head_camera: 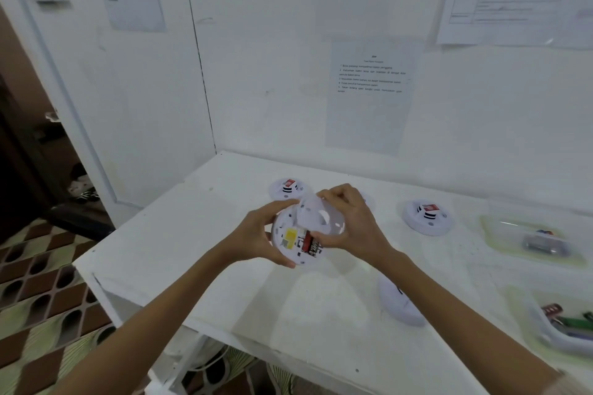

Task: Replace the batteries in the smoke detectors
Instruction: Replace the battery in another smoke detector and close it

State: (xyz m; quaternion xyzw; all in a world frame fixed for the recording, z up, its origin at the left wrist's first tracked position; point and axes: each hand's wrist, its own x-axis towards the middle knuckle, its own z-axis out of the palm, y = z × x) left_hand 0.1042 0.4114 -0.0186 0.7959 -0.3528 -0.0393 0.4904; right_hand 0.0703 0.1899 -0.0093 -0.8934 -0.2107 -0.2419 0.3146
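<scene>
Forearms (179, 297) reach from the near edge to one smoke detector (290, 238) held above the middle of the desk (288, 314), left grip (266, 234) curled round its body, right grip (349, 221) pinching the half-lifted cover (316, 215), so the opening step seems in hand, and next, I judge, the exposed battery (309, 242) must come out.

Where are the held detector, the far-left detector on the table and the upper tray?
held detector (290, 237): head view, yellow label on its open back.
far-left detector (285, 191): head view, top face below the red sticker.
upper tray (502, 232): head view, bare left part.
</scene>
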